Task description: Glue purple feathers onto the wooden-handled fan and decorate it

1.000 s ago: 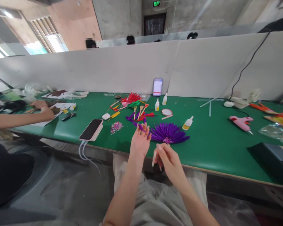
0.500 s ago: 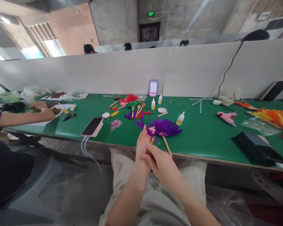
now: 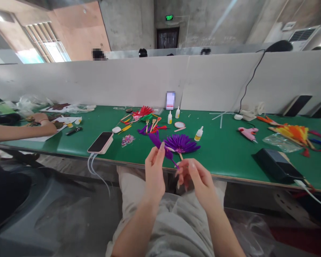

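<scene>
My left hand (image 3: 155, 166) pinches a purple feather (image 3: 155, 140) between thumb and fingers, its thin quill slanting down to the right. Close to the quill's end is my right hand (image 3: 196, 175), fingers loosely curled and apart; whether a fingertip touches the quill I cannot tell. Just beyond both hands lies a fan of purple feathers (image 3: 186, 142) on the green table, with a wooden stick handle partly hidden by my right hand. A glue bottle (image 3: 198, 134) stands right behind the fan.
On the green table (image 3: 224, 153) are a phone (image 3: 100, 142) with cables, a pile of colourful bits (image 3: 127, 140), red feathers (image 3: 147, 111), a pink glue gun (image 3: 248, 134) and a black box-shaped device (image 3: 278, 166). A co-worker's arm (image 3: 24, 132) reaches in at the left.
My right hand has come away from my left wrist to the right, down beside the quill's end. My left hand has turned, still holding the purple feather. The view has shifted slightly.
</scene>
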The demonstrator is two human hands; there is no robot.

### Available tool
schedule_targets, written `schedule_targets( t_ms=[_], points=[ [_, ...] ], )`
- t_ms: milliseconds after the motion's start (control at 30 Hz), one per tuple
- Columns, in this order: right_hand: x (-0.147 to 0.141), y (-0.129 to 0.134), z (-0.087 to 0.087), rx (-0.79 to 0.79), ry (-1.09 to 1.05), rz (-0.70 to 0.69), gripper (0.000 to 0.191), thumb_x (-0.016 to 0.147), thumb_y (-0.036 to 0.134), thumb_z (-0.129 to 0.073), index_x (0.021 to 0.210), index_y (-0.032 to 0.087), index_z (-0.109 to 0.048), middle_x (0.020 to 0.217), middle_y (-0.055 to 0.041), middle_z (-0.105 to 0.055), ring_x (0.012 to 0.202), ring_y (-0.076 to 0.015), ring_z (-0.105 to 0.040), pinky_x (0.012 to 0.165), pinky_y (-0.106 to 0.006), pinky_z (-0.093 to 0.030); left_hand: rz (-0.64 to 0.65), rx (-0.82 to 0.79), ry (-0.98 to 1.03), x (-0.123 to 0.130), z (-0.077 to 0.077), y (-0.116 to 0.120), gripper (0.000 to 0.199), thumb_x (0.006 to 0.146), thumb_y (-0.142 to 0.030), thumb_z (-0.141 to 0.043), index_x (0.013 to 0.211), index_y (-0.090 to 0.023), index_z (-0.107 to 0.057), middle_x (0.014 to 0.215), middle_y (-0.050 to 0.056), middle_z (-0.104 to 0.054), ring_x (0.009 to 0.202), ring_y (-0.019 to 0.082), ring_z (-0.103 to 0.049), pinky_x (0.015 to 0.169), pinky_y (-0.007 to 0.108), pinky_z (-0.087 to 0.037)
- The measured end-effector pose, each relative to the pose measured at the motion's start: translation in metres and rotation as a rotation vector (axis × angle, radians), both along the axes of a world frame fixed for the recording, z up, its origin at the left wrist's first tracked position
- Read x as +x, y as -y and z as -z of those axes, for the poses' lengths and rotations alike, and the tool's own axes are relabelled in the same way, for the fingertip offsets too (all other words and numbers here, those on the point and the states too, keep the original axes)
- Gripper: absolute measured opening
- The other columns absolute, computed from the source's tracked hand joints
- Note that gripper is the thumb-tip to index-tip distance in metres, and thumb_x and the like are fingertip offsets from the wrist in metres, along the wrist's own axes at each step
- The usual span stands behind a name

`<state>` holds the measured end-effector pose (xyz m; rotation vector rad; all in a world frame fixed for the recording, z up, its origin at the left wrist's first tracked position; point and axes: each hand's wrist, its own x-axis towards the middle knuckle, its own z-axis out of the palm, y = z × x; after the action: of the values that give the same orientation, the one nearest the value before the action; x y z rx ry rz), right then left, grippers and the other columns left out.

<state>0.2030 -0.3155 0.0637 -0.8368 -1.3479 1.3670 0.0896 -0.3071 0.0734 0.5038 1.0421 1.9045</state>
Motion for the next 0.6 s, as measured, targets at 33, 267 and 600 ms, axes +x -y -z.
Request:
schedule_targets(
  t_ms=[33, 267, 600],
  points=[
    [-0.001, -0.002, -0.003, -0.004, 0.026, -0.02, 0.035, 0.086, 0.05, -0.042, 0.08, 0.018, -0.057, 0.062, 0.0001, -0.056, 0.048, -0.0087, -0.049, 0.04, -0.019, -0.036, 0.019, 0.008, -0.06, 0.0, 0.001, 0.002, 0.022, 0.066, -0.035, -0.07, 0.067, -0.017, -0.058, 0.063, -0.005, -0.042, 0.061, 0.006, -0.041, 0.06, 0.018, -0.034],
    [-0.009, -0.005, -0.008, -0.073, 0.082, -0.077, 0.031, 0.073, 0.046, -0.062, 0.065, 0.017, -0.059, 0.054, -0.0009, -0.06, 0.04, -0.0082, -0.049, 0.033, -0.018, -0.031, 0.111, 0.066, -0.365, -0.003, -0.004, 0.007, 0.025, 0.072, -0.037, -0.064, 0.059, -0.016, -0.057, 0.069, -0.001, -0.044, 0.064, 0.009, -0.041, 0.06, 0.02, -0.034],
    [0.001, 0.004, -0.002, -0.041, 0.139, -0.211, 0.029, 0.083, 0.041, -0.052, 0.089, 0.016, -0.066, 0.065, -0.0051, -0.067, 0.057, -0.0133, -0.061, 0.041, -0.018, -0.039, 0.11, 0.063, -0.555, -0.011, -0.011, 0.015, 0.025, 0.071, -0.034, -0.065, 0.055, -0.016, -0.058, 0.072, 0.002, -0.045, 0.069, 0.013, -0.044, 0.061, 0.022, -0.035]
  ],
)
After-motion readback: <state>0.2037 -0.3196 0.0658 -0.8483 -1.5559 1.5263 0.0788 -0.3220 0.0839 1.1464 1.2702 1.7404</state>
